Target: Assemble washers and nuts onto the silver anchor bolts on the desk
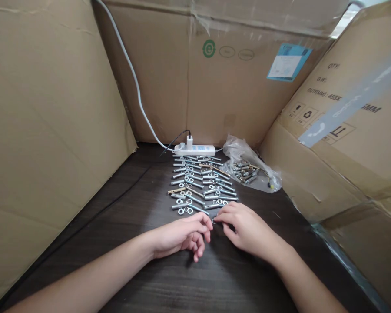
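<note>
Close to the front of the laid-out hardware, my right hand [243, 226] reaches down with its palm toward the table. A fingertip touches or almost touches a small metal ring washer [214, 221], and the thumb stands apart from that finger. My left hand [184, 234] hovers just left of it, fingers loosely bent and apart, with nothing visible in them. Beyond both hands lie two columns of disassembled bolts: metal sleeves [180, 207], long threaded bolts [198, 209], hex nuts [181, 211] and washers. Part of the nearest right-hand set is hidden behind my right hand.
A white power strip [195, 150] with a plugged-in adapter [189, 142] stands behind the hardware. Right of it, a clear plastic bag [237, 150] holds several assembled bolts [246, 171]. A black cable [124, 191] crosses the dark table [150, 278]. Cardboard walls [159, 78] enclose three sides.
</note>
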`<state>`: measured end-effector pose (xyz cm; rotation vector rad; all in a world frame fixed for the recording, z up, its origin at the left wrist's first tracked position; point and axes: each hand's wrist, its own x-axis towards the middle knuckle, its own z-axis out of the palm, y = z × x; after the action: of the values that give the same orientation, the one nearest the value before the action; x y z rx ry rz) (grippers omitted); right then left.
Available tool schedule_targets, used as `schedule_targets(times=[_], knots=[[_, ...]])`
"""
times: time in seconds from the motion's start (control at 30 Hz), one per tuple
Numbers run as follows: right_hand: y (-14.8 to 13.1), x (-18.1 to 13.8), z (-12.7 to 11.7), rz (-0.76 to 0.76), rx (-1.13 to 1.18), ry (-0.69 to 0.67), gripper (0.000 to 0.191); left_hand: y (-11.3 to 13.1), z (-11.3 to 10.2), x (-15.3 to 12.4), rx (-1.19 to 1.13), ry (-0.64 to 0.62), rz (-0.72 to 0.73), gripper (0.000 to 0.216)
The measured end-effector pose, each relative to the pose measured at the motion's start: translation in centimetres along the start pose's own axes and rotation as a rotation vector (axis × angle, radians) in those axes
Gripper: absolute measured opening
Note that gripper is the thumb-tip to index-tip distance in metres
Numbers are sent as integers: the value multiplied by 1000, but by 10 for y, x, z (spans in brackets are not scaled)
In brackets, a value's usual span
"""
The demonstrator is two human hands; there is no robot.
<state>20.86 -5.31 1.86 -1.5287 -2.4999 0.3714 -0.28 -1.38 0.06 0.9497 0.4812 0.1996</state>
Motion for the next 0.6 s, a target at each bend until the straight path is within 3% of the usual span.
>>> schedule_targets(times=[0.6], knots=[[-1, 0, -2, 97, -62, 84, 30, 1, 2, 0, 14, 11, -1, 8]])
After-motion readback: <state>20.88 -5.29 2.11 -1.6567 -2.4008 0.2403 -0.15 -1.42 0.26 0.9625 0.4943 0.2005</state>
